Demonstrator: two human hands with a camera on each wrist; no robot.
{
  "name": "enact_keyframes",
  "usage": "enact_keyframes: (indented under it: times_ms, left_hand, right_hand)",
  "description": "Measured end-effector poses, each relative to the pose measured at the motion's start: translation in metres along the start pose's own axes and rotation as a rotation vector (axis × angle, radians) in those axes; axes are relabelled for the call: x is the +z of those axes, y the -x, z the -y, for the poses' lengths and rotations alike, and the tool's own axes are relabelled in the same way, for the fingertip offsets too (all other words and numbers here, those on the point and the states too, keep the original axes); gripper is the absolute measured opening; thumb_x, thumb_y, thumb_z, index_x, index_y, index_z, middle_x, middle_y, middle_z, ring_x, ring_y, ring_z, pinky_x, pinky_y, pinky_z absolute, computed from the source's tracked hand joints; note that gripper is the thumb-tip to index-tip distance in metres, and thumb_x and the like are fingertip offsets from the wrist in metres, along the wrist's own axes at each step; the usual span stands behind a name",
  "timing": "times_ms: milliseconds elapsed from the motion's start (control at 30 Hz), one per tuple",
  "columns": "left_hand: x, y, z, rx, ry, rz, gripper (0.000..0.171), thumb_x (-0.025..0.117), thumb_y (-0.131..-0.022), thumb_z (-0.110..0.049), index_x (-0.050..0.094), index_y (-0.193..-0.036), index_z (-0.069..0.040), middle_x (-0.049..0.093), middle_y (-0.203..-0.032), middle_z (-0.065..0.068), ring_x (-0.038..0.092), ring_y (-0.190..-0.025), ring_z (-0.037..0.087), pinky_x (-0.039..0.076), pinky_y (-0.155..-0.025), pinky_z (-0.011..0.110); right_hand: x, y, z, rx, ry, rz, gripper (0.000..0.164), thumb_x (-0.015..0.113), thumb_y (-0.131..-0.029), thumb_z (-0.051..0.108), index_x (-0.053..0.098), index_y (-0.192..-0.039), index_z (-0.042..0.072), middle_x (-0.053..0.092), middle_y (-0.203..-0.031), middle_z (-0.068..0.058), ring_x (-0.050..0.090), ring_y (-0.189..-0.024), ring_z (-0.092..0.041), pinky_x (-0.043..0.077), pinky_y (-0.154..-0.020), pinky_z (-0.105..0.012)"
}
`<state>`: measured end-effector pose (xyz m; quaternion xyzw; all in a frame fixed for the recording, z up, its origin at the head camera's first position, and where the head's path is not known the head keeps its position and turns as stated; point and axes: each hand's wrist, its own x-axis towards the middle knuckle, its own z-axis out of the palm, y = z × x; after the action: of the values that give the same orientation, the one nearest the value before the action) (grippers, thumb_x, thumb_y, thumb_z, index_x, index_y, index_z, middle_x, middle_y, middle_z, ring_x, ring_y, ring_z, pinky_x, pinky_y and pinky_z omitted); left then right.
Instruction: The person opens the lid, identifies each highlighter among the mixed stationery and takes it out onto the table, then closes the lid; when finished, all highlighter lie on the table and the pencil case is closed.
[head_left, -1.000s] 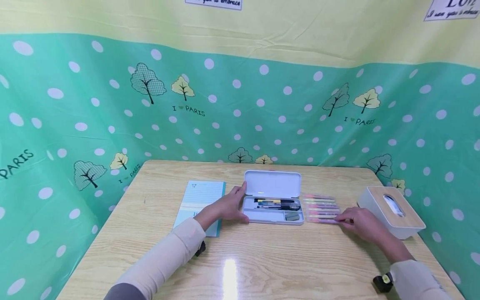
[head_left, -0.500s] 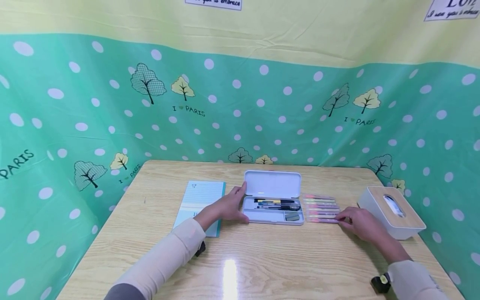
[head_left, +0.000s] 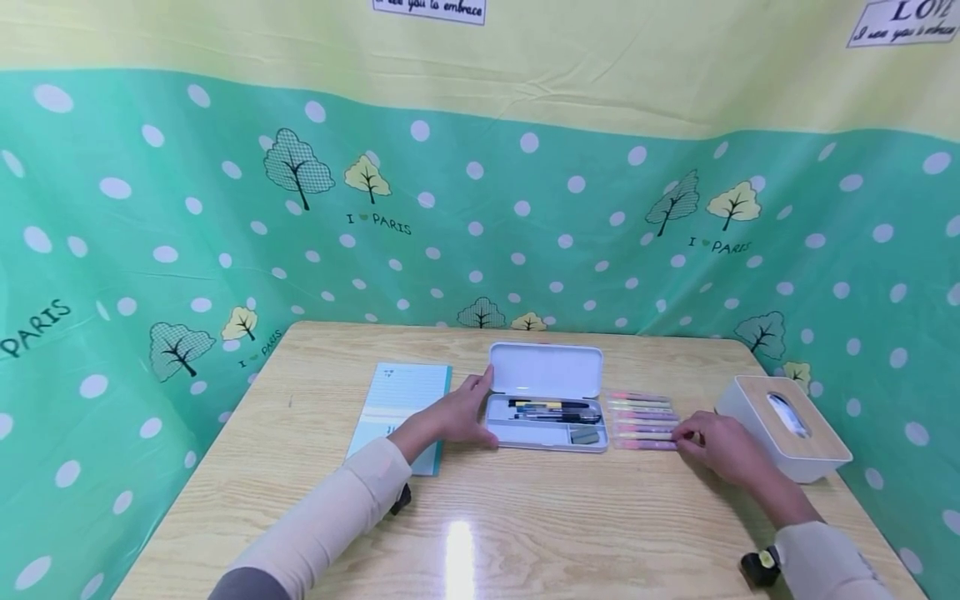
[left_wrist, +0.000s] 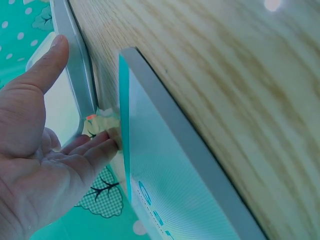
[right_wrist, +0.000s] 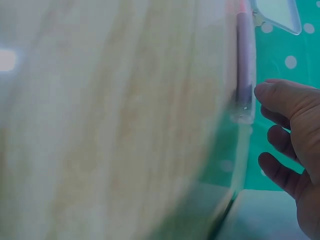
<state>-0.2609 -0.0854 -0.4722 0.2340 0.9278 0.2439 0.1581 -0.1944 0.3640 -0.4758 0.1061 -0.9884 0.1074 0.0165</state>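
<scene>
An open white pencil case [head_left: 525, 433] lies on the wooden table with several pens [head_left: 555, 411] and a grey-green eraser [head_left: 584, 437] inside. My left hand [head_left: 459, 410] rests along its left side, thumb at the front corner and fingers spread toward the raised lid [head_left: 545, 369]. In the left wrist view the left thumb [left_wrist: 47, 62] lies straight against the case's edge. Right of the case lies a clear pack of coloured pens [head_left: 643, 421]. My right hand [head_left: 718, 444] pinches its near right end, beside a purple pen [right_wrist: 245, 60]. The right index fingertip is hidden in the right wrist view.
A light blue notebook [head_left: 401, 398] lies left of the pencil case, partly under my left forearm. A white tissue box with a wooden lid [head_left: 806, 412] stands near the table's right edge, close to my right hand. A green patterned curtain [head_left: 480, 242] hangs behind the table [head_left: 555, 517].
My right fingers have shifted very slightly at the end of the pen pack. The left hand, pencil case and notebook stay put; the head view has tilted a little.
</scene>
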Motion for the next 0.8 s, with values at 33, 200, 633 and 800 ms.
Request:
enact_keyframes:
  times_ms: [33,200,633,800]
  left_hand:
    - [0.000,0.000,0.000,-0.001,0.000,0.000,0.135,0.088,-0.075,-0.052,-0.007,-0.165,-0.017,0.024,-0.167,0.015,0.044,-0.144,0.036,0.040,-0.120,0.047]
    - [0.000,0.000,0.001,-0.004,-0.008,0.000,0.135,0.088,-0.075,-0.053,-0.007,-0.165,-0.017,0.024,-0.167,0.015,0.045,-0.143,0.036,0.040,-0.120,0.047]
    - [0.001,-0.001,0.001,-0.006,-0.009,0.002,0.135,0.087,-0.075,-0.053,-0.006,-0.165,-0.017,0.024,-0.167,0.015,0.045,-0.144,0.035,0.041,-0.120,0.046]
    - [0.001,-0.002,0.002,-0.002,-0.009,0.002,0.135,0.088,-0.075,-0.052,-0.006,-0.165,-0.017,0.024,-0.167,0.015,0.043,-0.145,0.034,0.040,-0.120,0.046]
  right_hand:
    - [-0.001,-0.001,0.001,0.003,-0.004,0.000,0.011,0.077,-0.090,0.018,0.079,-0.100,0.018,0.072,-0.094,0.002,0.060,-0.083,-0.014,0.057,-0.074,-0.039]
    - [-0.011,-0.012,0.009,0.002,-0.018,-0.007,0.013,0.075,-0.092,0.019,0.079,-0.104,0.014,0.068,-0.086,0.005,0.055,-0.075,-0.011,0.050,-0.066,-0.028]
    - [-0.022,-0.054,0.042,-0.050,-0.054,-0.008,0.023,0.067,-0.098,0.021,0.076,-0.117,0.010,0.073,-0.091,0.000,0.060,-0.078,-0.013,0.054,-0.070,-0.035]
    - [-0.024,-0.071,0.050,-0.087,-0.053,-0.031,0.028,0.065,-0.099,0.018,0.072,-0.123,0.007,0.075,-0.094,-0.004,0.061,-0.077,-0.013,0.055,-0.070,-0.037]
